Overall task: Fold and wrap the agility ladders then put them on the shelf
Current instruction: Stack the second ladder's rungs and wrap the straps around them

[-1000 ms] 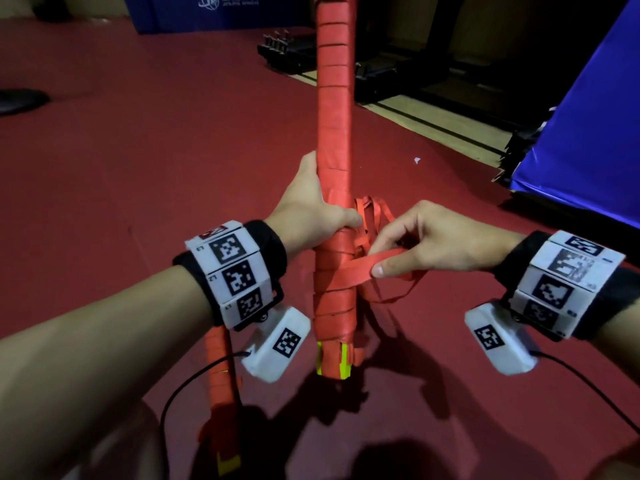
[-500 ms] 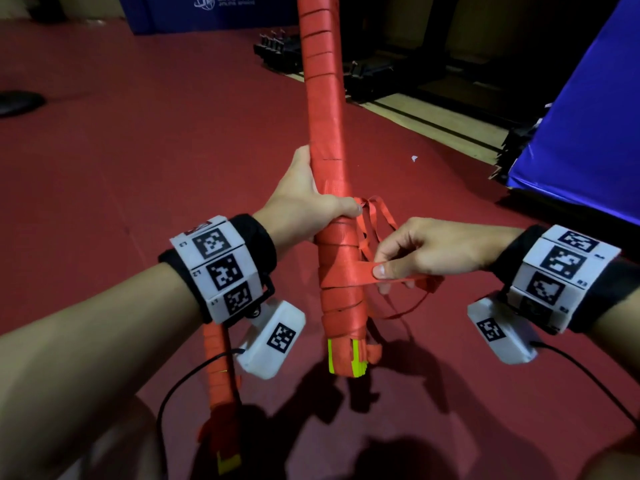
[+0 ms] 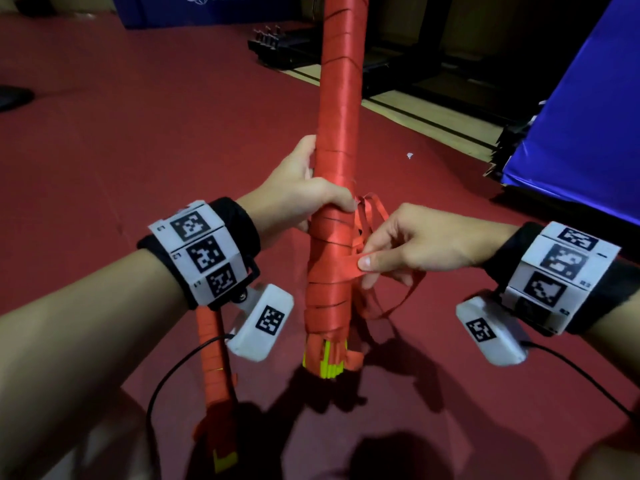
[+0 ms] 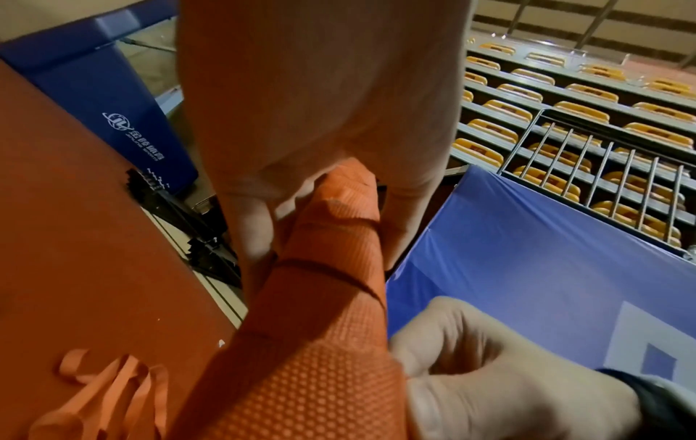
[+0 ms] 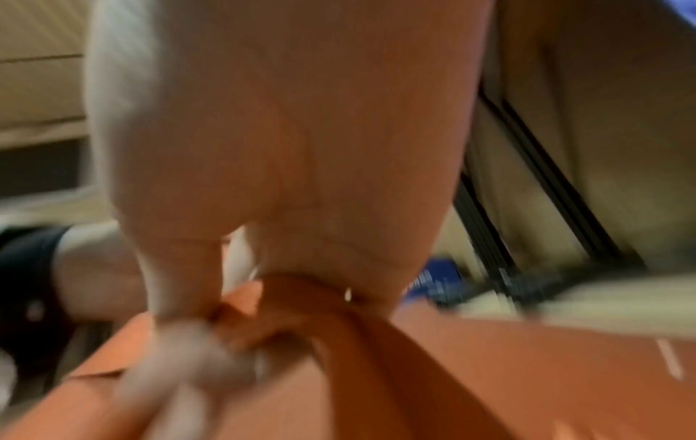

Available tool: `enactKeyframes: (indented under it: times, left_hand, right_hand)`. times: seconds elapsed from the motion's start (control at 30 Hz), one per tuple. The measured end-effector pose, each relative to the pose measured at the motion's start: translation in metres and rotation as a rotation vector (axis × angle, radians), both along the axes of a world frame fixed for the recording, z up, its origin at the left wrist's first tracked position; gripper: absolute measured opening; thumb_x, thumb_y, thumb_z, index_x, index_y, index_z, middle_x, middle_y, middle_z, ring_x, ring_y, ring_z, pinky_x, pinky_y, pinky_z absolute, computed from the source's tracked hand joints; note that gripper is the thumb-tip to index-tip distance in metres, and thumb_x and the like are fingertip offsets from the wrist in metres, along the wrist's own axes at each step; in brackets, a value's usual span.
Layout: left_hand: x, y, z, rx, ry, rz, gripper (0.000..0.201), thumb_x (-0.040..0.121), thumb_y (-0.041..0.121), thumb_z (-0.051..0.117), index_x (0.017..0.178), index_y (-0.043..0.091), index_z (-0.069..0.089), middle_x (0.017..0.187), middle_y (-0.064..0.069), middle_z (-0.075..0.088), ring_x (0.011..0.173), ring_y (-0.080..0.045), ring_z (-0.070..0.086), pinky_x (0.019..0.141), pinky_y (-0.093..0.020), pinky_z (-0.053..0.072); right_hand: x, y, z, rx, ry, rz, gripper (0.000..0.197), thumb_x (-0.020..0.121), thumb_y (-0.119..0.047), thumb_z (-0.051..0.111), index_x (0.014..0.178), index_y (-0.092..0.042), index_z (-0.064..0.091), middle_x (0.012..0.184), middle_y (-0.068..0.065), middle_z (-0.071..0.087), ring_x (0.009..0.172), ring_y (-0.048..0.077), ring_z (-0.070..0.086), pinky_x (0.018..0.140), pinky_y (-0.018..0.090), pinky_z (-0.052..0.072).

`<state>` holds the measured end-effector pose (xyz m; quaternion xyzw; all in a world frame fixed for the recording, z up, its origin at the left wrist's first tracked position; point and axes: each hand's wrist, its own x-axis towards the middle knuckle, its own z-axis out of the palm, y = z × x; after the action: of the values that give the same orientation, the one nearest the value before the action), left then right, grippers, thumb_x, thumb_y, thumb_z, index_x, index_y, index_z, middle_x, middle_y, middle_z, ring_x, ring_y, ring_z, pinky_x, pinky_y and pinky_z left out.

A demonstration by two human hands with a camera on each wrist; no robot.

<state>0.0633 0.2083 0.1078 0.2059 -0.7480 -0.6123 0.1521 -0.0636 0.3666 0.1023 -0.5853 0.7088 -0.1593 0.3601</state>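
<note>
The right hand (image 3: 412,247) is pinching the loose red strap (image 3: 349,263) between thumb and finger, right beside the bundle. The left hand (image 3: 304,199) is curling tight around the folded agility ladder (image 3: 337,168), gripping it near the middle and holding it nearly upright above the red floor (image 3: 121,133). More strap is hanging in floppy loops just under the right hand. The strap looks soft and thin, so it may slip; pinching close to the bundle seems best. The bundle looks stiff and light. A second wrapped ladder (image 3: 214,358) is lying on the floor below the left wrist.
</note>
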Motion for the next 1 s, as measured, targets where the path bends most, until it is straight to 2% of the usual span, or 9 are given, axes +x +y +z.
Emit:
enactKeyframes:
  times: [0.1,0.2,0.3,0.37,0.57,0.7,0.8,0.9,1.0]
  left_hand:
    - [0.000,0.006,-0.004,-0.010,-0.014,-0.020,0.075,0.065,0.013,0.086,0.127,0.031,0.048,0.120,-0.011,0.072,0.085,-0.018,0.071,0.045,-0.029,0.050]
    - [0.000,0.011,-0.008,0.009,-0.033,-0.042,0.074,0.060,0.018,0.082,0.126,0.032,0.050,0.117,-0.006,0.074,0.092,-0.023,0.076,0.054,-0.041,0.060]
    - [0.003,0.010,-0.008,0.107,0.004,-0.088,0.072,0.067,0.006,0.077,0.131,0.024,0.049,0.117,-0.003,0.076,0.102,-0.031,0.076,0.078,-0.056,0.059]
    - [0.004,0.008,-0.005,0.207,0.035,-0.099,0.072,0.068,0.000,0.071,0.134,0.018,0.049,0.121,-0.005,0.075,0.104,-0.032,0.075,0.082,-0.055,0.056]
    - [-0.005,0.009,-0.007,0.238,0.032,0.017,0.045,0.072,0.016,0.085,0.108,0.022,0.059,0.096,-0.005,0.070,0.104,-0.038,0.073,0.067,-0.039,0.057]
    - [-0.004,0.008,-0.015,-0.041,-0.050,0.084,0.036,0.074,0.022,0.092,0.094,0.020,0.062,0.080,0.007,0.068,0.072,-0.012,0.068,0.060,-0.028,0.055]
    - [0.002,0.005,-0.017,-0.152,-0.185,0.054,0.026,0.076,0.025,0.089,0.090,0.025,0.067,0.081,0.008,0.068,0.069,-0.009,0.067,0.054,-0.029,0.054]
    - [0.001,0.007,-0.018,-0.162,-0.194,0.071,0.037,0.079,0.018,0.087,0.106,0.021,0.062,0.088,0.003,0.067,0.066,-0.009,0.069,0.048,-0.031,0.055]
    - [0.001,0.004,-0.019,-0.224,-0.127,0.086,0.101,0.078,0.017,0.089,0.155,0.022,0.023,0.103,-0.004,0.065,0.075,-0.016,0.070,0.053,-0.036,0.058]
  right_hand:
    - [-0.002,0.001,0.001,0.006,0.017,-0.019,0.020,0.098,-0.029,0.066,0.088,-0.017,0.079,0.071,-0.010,0.075,0.052,0.008,0.052,0.057,0.029,0.044]
    - [-0.004,0.004,-0.007,0.041,-0.015,-0.017,0.016,0.097,-0.031,0.068,0.102,-0.018,0.076,0.069,0.001,0.068,0.055,0.012,0.055,0.058,0.025,0.042]
    - [-0.004,0.004,-0.015,0.101,-0.391,-0.055,0.030,0.095,-0.019,0.069,0.124,-0.015,0.064,0.086,0.007,0.054,0.071,0.030,0.058,0.065,0.034,0.050]
    - [-0.001,0.003,-0.018,0.125,-0.541,-0.056,0.024,0.091,-0.020,0.064,0.113,-0.027,0.070,0.085,0.001,0.064,0.062,0.023,0.057,0.063,0.037,0.041]
    - [0.004,0.002,-0.014,-0.030,-0.361,-0.049,0.012,0.098,-0.018,0.066,0.091,-0.008,0.066,0.063,-0.005,0.054,0.052,0.011,0.044,0.054,0.025,0.037]
    - [0.005,-0.002,-0.022,-0.026,-0.245,-0.105,0.044,0.088,-0.025,0.077,0.094,0.013,0.056,0.069,0.012,0.051,0.048,0.009,0.038,0.045,0.019,0.033]
    - [0.003,0.000,-0.022,0.014,-0.163,-0.113,0.041,0.084,-0.030,0.082,0.097,0.005,0.067,0.072,0.019,0.056,0.055,0.016,0.042,0.048,0.023,0.038]
    - [-0.007,0.003,-0.016,0.067,-0.089,-0.065,0.018,0.087,-0.032,0.079,0.095,-0.015,0.079,0.072,-0.002,0.072,0.061,0.015,0.053,0.062,0.029,0.046]
    - [-0.011,0.003,-0.012,0.059,-0.078,-0.019,0.008,0.088,-0.023,0.079,0.090,-0.016,0.081,0.073,-0.005,0.075,0.064,0.013,0.059,0.065,0.023,0.047]
